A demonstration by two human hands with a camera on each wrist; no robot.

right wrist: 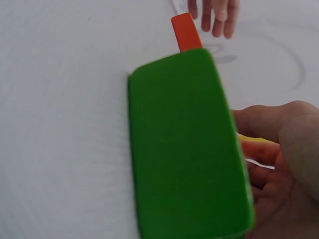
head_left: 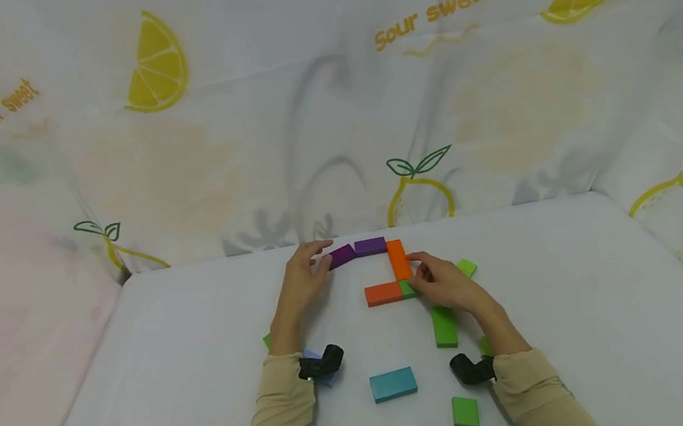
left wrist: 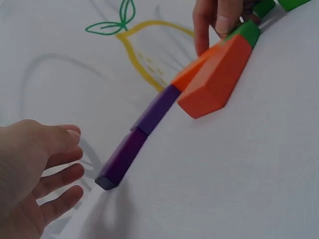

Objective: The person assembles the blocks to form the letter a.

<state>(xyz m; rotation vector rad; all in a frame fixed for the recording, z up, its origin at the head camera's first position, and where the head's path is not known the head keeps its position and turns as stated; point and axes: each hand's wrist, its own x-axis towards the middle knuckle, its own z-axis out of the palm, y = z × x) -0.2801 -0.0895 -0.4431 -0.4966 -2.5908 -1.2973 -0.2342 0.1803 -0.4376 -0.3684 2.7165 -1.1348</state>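
My left hand (head_left: 302, 279) is beside the left end of the dark purple block (head_left: 342, 256), fingers loosely spread. In the left wrist view a small gap shows between those fingers and the block. A violet block (head_left: 371, 246) and an upright orange block (head_left: 399, 259) continue the row. Below lies a red-orange block (head_left: 383, 294), with a green block (head_left: 408, 289) at its right end. My right hand (head_left: 450, 284) has its index finger at the orange block's right side and its thumb at the green block. A large green block (right wrist: 187, 149) hides the right fingertips in the right wrist view.
Near the right forearm lie a green block (head_left: 444, 327), a light green piece (head_left: 467, 267) and a green square (head_left: 465, 412). A teal block (head_left: 393, 384) is between the forearms. A blue block (head_left: 329, 377) is partly under the left wrist. Patterned cloth (head_left: 323, 97) stands behind the white table (head_left: 162, 390).
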